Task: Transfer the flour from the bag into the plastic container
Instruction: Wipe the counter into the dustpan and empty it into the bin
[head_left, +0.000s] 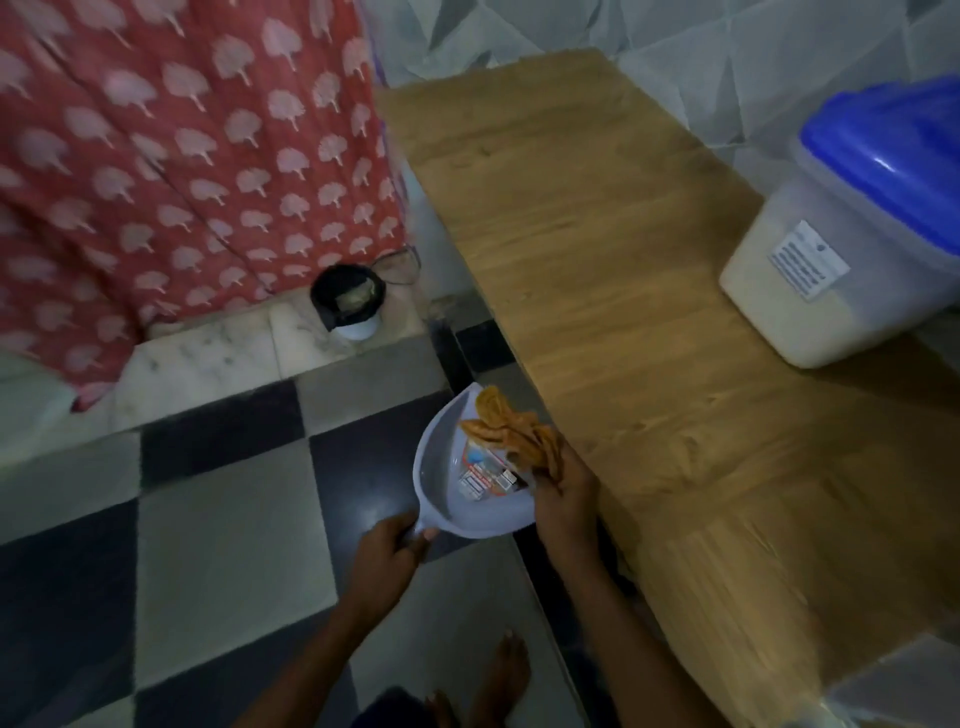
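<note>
Lidded flour container (852, 228): full, likely heavy; lift by its base. Left hand (387, 556) grips dustpan (457, 478) handle; right hand (563, 499) clutches orange cloth (519, 436).

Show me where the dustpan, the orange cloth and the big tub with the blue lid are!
dustpan (447, 483): head view, on its pale inner floor.
orange cloth (519, 434): head view, on its bunched folds.
tub (810, 270): head view, on its clear side wall.

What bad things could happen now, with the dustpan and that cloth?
1. The left hand grips only the handle of the dustpan, held over the floor; tilting it could spill whatever is inside.
2. The cloth in the right hand could shake dust onto the bare foot below.
</note>
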